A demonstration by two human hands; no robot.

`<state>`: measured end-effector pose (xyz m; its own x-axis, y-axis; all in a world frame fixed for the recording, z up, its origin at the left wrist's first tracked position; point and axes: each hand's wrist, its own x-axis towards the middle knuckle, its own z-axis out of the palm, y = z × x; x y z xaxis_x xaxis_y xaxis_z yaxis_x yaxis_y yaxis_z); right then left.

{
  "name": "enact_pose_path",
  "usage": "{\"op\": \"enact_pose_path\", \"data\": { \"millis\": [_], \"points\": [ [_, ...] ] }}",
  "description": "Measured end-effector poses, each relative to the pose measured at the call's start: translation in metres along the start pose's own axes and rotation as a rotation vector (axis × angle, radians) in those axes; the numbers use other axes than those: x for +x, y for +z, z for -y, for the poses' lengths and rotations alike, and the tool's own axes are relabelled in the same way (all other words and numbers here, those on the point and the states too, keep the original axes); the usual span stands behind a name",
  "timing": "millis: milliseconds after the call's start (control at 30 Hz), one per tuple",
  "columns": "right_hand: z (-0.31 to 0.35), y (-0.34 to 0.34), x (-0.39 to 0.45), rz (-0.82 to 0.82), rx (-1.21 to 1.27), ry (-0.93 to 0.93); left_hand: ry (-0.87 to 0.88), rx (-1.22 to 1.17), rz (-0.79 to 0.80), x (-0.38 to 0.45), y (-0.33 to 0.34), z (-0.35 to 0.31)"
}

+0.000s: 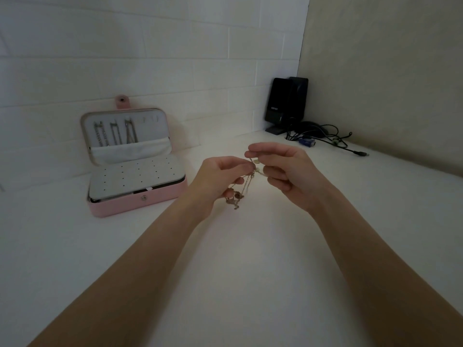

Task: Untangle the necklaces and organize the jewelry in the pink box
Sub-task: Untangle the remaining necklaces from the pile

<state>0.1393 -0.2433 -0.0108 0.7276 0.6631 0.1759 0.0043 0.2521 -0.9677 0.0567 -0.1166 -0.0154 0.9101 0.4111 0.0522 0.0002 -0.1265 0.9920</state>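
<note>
A tangle of thin necklaces (244, 186) hangs between my two hands above the white table. My left hand (220, 179) pinches the chains near the top, and a clump with small beads dangles below its fingers. My right hand (283, 169) pinches another strand close by, fingers curled. The pink box (160, 196) stands open to the left. Three chains (115, 134) hang on hooks in its upright lid above a white pocket. A white perforated panel covers its base.
The white table (250, 271) runs into a corner between a white brick wall and a beige wall. Black speakers (285, 103) stand at the back right, with a bundle of cables (325, 139) and plugs trailing across the surface.
</note>
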Motion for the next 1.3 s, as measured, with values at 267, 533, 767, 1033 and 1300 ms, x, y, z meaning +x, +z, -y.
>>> {"op": "enact_pose_path", "data": {
  "millis": [267, 533, 767, 1033, 1300],
  "points": [
    [-0.002, 0.0, 0.002, -0.007, -0.075, -0.027, -0.01, -0.062, -0.041, 0.004, 0.001, 0.003],
    [-0.007, 0.006, 0.004, -0.139, -0.498, -0.067, 0.002, -0.046, -0.097, 0.007, -0.002, 0.006],
    [-0.007, 0.004, 0.001, -0.141, -0.532, -0.032, 0.013, -0.023, -0.09, 0.007, -0.002, 0.007],
    [-0.01, 0.003, 0.0, -0.082, -0.515, 0.024, 0.121, 0.146, -0.101, 0.01, -0.005, 0.01],
    [-0.011, 0.0, 0.0, 0.035, -0.238, 0.222, 0.207, 0.09, -0.029, 0.01, -0.003, 0.008]
  ]
}}
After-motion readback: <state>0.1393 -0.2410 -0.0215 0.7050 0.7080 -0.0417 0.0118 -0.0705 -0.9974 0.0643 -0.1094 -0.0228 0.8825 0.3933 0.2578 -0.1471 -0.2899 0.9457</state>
